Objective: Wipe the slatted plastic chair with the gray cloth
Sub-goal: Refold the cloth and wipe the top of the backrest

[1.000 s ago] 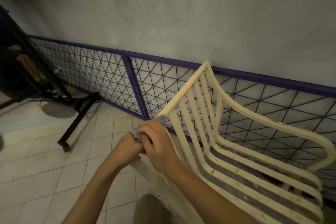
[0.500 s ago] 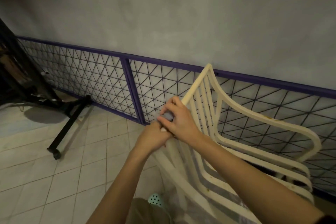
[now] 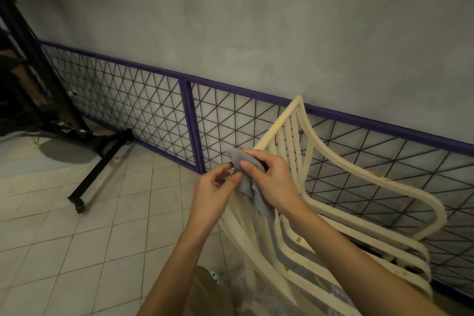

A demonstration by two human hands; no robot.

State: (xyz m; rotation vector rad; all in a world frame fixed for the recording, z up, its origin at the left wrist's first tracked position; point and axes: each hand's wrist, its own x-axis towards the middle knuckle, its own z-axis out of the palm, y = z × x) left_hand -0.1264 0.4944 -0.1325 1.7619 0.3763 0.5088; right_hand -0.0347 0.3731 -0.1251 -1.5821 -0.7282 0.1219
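Tiled floor (image 3: 77, 238) below grip; gray wall (image 3: 256, 20), purple-framed mesh (image 3: 143, 100) beyond. Gray cloth (image 3: 250, 183) bunched in right hand (image 3: 274, 182), edge pinched by left hand (image 3: 213, 195), hanging lengthwise down over backrest of slatted chair (image 3: 379, 177).

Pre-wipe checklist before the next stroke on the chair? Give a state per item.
1. Cloth held in right hand: ok, thumb and fingers curl round it.
2. Grip of left hand on cloth: cannot tell, its fingertips are at the cloth's edge.
3. Cloth gathered: not ok, a tail hangs loose below the right hand.
4. Cloth pressed on chair: cannot tell, it hangs in front of the back.
5. Chair clean: not ok, brown spots show on the seat and one on the armrest.
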